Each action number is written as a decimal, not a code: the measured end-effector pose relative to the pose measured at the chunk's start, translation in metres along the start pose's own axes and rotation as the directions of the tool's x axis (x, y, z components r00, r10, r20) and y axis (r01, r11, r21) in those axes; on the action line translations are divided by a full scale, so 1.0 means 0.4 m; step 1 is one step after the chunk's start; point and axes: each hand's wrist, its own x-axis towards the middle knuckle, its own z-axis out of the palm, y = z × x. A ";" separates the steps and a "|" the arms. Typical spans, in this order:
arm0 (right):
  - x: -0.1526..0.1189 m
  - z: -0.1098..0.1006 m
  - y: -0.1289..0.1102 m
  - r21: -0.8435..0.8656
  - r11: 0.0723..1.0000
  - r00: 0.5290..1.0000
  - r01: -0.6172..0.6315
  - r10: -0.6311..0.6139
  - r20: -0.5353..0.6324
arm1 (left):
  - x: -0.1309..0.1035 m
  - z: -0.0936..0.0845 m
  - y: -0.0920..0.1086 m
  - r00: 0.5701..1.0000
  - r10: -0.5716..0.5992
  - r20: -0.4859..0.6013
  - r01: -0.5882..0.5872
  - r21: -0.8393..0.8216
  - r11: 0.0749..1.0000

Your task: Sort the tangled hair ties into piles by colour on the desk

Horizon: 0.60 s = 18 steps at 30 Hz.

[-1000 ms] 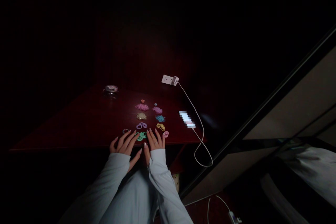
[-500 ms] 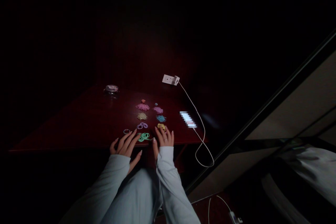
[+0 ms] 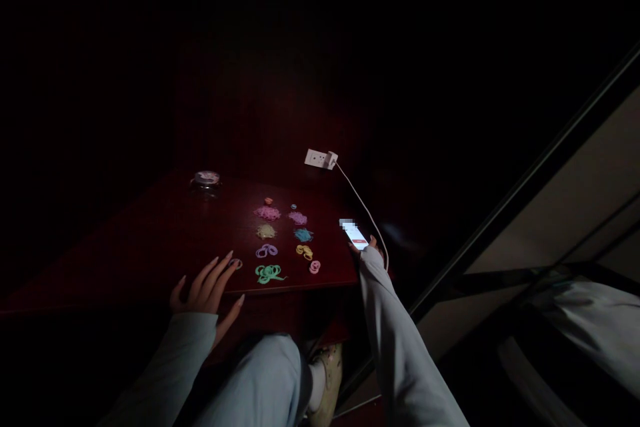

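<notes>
My left hand (image 3: 207,288) rests at the table's front edge with its fingers spread, holding nothing. Its fingertips are beside a small hair band (image 3: 237,263). At the right, my right hand (image 3: 376,249) grips the lower end of a lit phone (image 3: 354,233), thumb on one side and fingers on the other. Between the hands lie green bands (image 3: 269,273), purple bands (image 3: 267,251), yellow bands (image 3: 304,252) and pink bands (image 3: 315,267). Farther back are piles of small elastics: cream (image 3: 267,231), blue (image 3: 303,235), pink (image 3: 267,213) and purple-pink (image 3: 298,218).
A clear round container (image 3: 206,181) stands at the back left of the dark red table (image 3: 165,247). A white cable (image 3: 361,199) runs from a charger (image 3: 331,159) in the wall socket (image 3: 315,158) down toward the phone. The surroundings are very dark.
My right hand has left the yellow bands, moved right and taken hold of the phone. My left hand has shifted left, away from the green bands. The camera view has tilted slightly.
</notes>
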 end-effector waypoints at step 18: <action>-0.198 0.057 0.034 -0.169 0.952 0.931 0.255 -0.288 -0.223 | -0.258 0.110 -0.055 0.890 0.358 -0.282 -0.432 -0.271 0.860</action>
